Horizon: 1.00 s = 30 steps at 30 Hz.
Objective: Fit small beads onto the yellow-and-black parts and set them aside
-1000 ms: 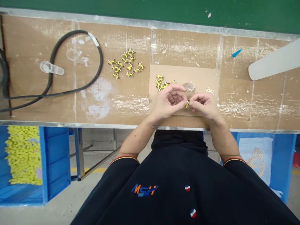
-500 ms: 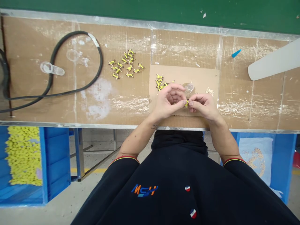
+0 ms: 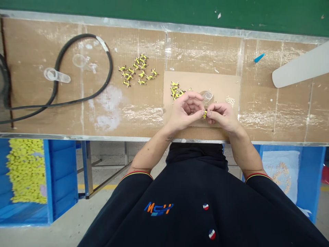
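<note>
Look, the left hand (image 3: 183, 111) and right hand (image 3: 222, 116) close in narrowly together, both pinching a small yellow part (image 3: 204, 114) between them, its long axis hard to tell, over a cardboard sheet (image 3: 221, 82) on the desk (image 3: 203, 51).

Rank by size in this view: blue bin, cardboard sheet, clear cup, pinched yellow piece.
Blue bin and cardboard sheet look similar, unsure since the bin sits lower; then clear cup; then yellow piece.

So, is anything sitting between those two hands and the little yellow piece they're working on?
Nothing visible does: the fingertips of the left hand and the right hand meet directly on the small yellow piece.
</note>
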Motion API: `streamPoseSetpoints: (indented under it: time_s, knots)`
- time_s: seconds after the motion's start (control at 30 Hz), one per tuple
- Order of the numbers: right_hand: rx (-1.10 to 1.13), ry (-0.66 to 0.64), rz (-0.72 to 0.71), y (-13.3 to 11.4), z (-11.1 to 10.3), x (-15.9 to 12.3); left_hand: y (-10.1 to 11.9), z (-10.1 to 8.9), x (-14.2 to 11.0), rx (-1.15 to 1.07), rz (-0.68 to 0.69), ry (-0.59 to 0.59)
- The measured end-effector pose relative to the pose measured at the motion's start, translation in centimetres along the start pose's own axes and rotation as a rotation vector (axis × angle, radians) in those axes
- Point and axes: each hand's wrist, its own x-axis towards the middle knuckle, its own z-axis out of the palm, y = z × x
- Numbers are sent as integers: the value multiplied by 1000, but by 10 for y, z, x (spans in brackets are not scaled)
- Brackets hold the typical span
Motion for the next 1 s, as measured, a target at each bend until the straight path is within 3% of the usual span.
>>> streamPoseSetpoints:
  time_s: [0.8, 1.0]
  knots:
    - [22, -82, -12, 5, -5, 0, 6, -1, 0, 17, -15, -84]
    - [56, -74, -127, 10, -4, -1, 3, -2, -1, 94, 100, -42]
